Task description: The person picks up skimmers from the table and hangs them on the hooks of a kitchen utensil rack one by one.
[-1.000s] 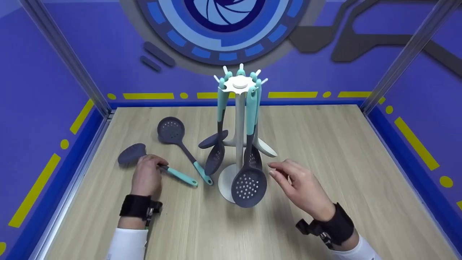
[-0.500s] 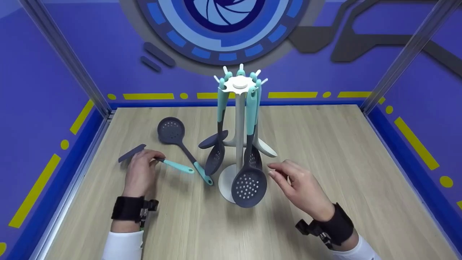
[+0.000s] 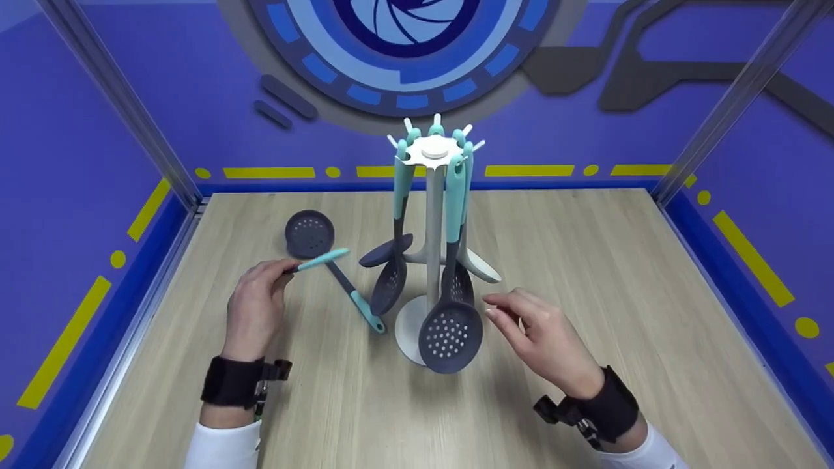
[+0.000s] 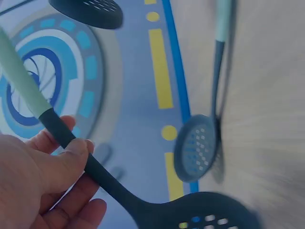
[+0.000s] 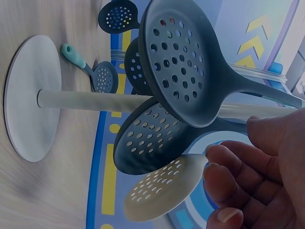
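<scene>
My left hand (image 3: pixel 253 306) pinches the dark shaft of a slotted turner (image 4: pixel 112 183) between thumb and fingers. The turner's turquoise handle (image 3: pixel 322 258) points right, raised over a skimmer (image 3: pixel 309 234) that lies on the table. In the left wrist view the turner's slotted head is cut off at the bottom edge; in the head view my hand hides it. My right hand (image 3: pixel 544 339) hangs with loosely bent fingers and holds nothing, just right of a hanging perforated skimmer (image 3: pixel 451 339). Whether its fingertips touch that skimmer I cannot tell.
A white utensil stand (image 3: pixel 432 215) with a round base (image 3: pixel 409 335) rises from the middle of the wooden table (image 3: pixel 619 260). Several turquoise-handled dark utensils and a cream perforated spoon (image 5: pixel 167 186) hang from it. Blue patterned walls (image 3: pixel 163 98) enclose the back and sides.
My left hand has lifted the turner off the table. Its handle has swung from pointing down-right to pointing slightly up-right. My right hand and the stand look unmoved.
</scene>
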